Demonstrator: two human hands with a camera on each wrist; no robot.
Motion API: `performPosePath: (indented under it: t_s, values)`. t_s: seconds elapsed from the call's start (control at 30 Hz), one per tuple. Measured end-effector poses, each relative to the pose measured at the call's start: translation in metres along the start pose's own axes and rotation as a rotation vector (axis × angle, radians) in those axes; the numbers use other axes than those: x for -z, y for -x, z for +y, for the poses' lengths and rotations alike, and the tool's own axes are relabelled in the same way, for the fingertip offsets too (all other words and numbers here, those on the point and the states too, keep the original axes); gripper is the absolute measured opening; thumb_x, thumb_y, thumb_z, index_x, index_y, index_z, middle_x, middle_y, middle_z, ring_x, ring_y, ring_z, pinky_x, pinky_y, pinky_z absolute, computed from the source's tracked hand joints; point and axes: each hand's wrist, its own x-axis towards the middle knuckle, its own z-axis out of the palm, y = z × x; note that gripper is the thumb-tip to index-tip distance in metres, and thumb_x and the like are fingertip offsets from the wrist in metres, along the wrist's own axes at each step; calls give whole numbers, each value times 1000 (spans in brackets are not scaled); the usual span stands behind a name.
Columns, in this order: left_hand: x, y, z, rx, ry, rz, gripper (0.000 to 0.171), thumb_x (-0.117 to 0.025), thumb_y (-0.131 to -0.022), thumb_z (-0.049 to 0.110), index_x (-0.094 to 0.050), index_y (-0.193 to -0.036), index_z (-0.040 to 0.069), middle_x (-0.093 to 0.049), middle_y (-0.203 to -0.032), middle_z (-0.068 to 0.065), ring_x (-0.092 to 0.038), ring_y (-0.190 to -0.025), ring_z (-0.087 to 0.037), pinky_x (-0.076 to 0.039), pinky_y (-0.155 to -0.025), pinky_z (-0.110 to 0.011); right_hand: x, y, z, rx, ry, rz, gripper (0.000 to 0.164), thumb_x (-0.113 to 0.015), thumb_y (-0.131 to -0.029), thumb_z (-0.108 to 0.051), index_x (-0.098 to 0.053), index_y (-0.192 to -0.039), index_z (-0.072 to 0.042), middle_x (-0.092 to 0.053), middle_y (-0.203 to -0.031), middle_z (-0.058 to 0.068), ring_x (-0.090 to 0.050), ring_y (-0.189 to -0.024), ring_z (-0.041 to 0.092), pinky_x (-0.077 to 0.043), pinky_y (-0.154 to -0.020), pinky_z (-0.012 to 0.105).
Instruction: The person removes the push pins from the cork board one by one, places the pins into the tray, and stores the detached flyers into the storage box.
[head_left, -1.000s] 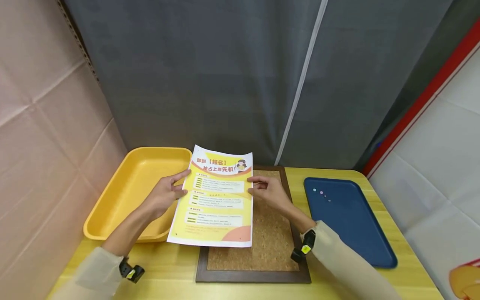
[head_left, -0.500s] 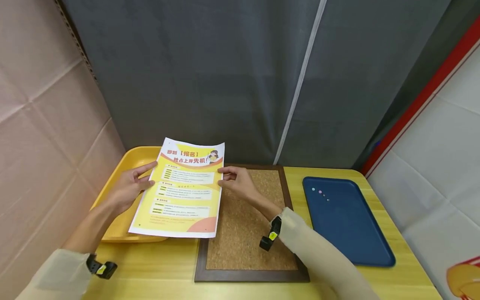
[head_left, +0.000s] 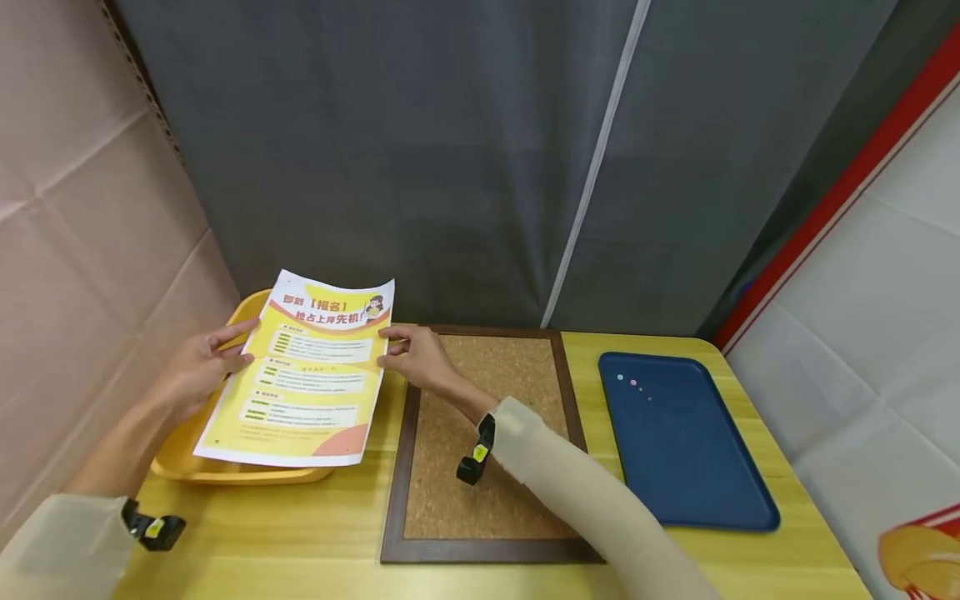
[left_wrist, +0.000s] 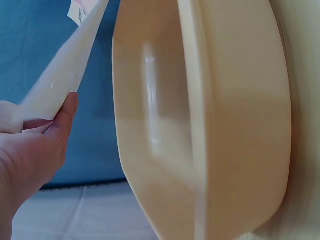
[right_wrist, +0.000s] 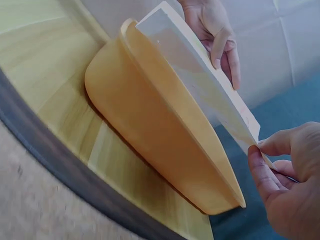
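Observation:
A printed yellow-and-white paper flyer (head_left: 311,375) is held up over a yellow plastic basin (head_left: 247,477), covering much of it in the head view. My left hand (head_left: 197,371) pinches the flyer's left edge between thumb and fingers. On the opposite edge, my right hand (head_left: 420,358) pinches it the same way. Seen from the right wrist, the sheet (right_wrist: 200,85) is tilted above the rim of the basin (right_wrist: 150,120). The left wrist view shows the basin's inside bare where visible.
A cork board (head_left: 487,492) with a dark brown frame lies on the wooden table (head_left: 300,533) beside the basin. Farther right is a blue tray (head_left: 690,450) with several tiny round things at its upper left. A grey curtain (head_left: 390,167) hangs behind.
Both hands have carried the flyer leftward, from partly above the cork board to above the yellow basin. More of the cork board now shows.

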Motion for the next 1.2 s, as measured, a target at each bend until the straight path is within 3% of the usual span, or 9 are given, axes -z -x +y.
performPosePath:
  t_s: [0.13, 0.3, 0.4, 0.5, 0.6, 0.87, 1.03, 1.13, 1.2]
  values:
    - [8, 0, -4, 43, -70, 35, 68, -51, -111, 7, -17, -169, 8, -34, -162, -36, -68, -94, 2, -63, -81, -27, -18, -7, -4, -8, 22, -5, 44, -80, -95, -12, -71, -138, -11, -74, -132, 7, -73, -109, 19, -57, -73, 21]
    - [19, 0, -11, 50, -137, 58, 67, -50, -110, 4, -18, -169, 5, -33, -160, -42, -67, -93, 3, -63, -80, -25, -39, -16, -8, -4, 54, -1, 44, -81, -95, -13, -71, -138, -9, -73, -133, 7, -74, -104, 14, -58, -72, 20]
    - [24, 0, -15, 33, -185, 76, 65, -49, -109, 1, -20, -167, 1, -31, -159, -44, -69, -116, -24, -60, -78, -18, -50, -21, -10, -7, 58, 12, 44, -82, -95, -13, -71, -137, -7, -73, -129, 8, -73, -99, 10, -57, -71, 18]
    - [29, -1, -18, 29, -227, 102, 64, -50, -108, 0, -23, -166, 0, -27, -160, -45, -43, -144, -52, -54, -76, -9, -59, -25, -10, -15, 71, 32, 44, -83, -93, -12, -72, -135, -6, -74, -126, 8, -72, -94, 8, -56, -70, 16]
    - [32, -3, -21, 37, -241, 117, 64, -50, -107, -2, -24, -166, 0, -23, -162, -44, -26, -150, -59, -50, -76, -4, -66, -27, -11, -29, 71, 47, 44, -84, -92, -11, -73, -134, -5, -75, -124, 10, -71, -91, 7, -56, -69, 15]
    - [33, -4, -29, 62, -267, 134, 64, -50, -105, -2, -27, -165, -2, -33, -155, -47, -64, -116, -30, -58, -72, -17, -76, -30, -13, -41, 122, 57, 46, -84, -91, -10, -72, -135, -5, -76, -124, 10, -75, -93, 10, -56, -67, 14]
    - [32, -4, -34, 30, -255, 127, 64, -50, -105, -6, -26, -164, -5, -36, -153, -48, -60, -94, 4, -60, -73, -19, -77, -30, -12, -33, 177, 54, 48, -84, -93, -12, -71, -138, -7, -75, -127, 8, -77, -95, 11, -56, -66, 13]
    - [31, -4, -36, 12, -248, 104, 65, -48, -105, -8, -23, -165, -6, -33, -156, -45, -72, -111, -21, -58, -77, -15, -76, -31, -11, -16, 204, 52, 47, -84, -93, -14, -71, -138, -7, -76, -127, 7, -77, -94, 9, -55, -64, 12]
    - [31, -4, -37, -7, -270, 94, 66, -46, -103, -11, -22, -165, -7, -32, -158, -43, -59, -132, -45, -55, -78, -10, -74, -30, -10, 0, 216, 48, 45, -84, -94, -16, -72, -137, -7, -77, -125, 7, -76, -90, 6, -54, -62, 12]
